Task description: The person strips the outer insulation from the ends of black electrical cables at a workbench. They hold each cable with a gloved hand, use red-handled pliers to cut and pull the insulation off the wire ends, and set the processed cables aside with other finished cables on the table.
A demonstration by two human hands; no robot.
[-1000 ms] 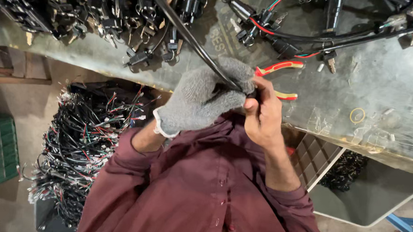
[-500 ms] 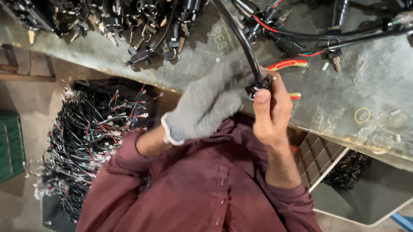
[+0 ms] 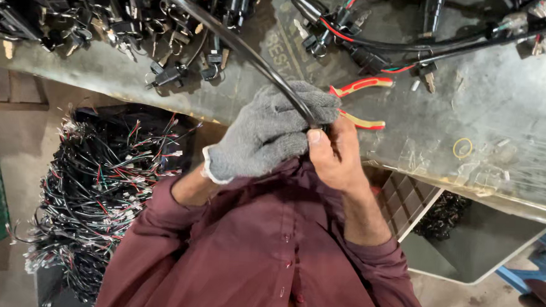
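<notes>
Black cable runs from top-left over the bench down to our hands, ending just in front of our chest, above the bench edge. Our left hand, in a grey knit glove, is curled tight around the cable's lower end, fingers wrapped fully shut on it. Our right hand, bare, sits touching the left, thumb pressed at the cable tip, fingers curled in; it grips the same end, though what the fingers pinch underneath is hidden. Just behind the hands, pliers with red-yellow handles lie on the bench, handles splayed, untouched. Further up, a heap of black connectors and keys covers the bench's top-left; more harness wires, black with red and green strands, lie at top centre and right. A small yellow ring lies on the bench to the right, well apart from the hands, near some clear plastic scraps. Below the bench on the left, a big pile of wire looms, black, red, green and white. On the right below, a tray with black parts in it. Maroon shirt sleeves fill the bottom.
</notes>
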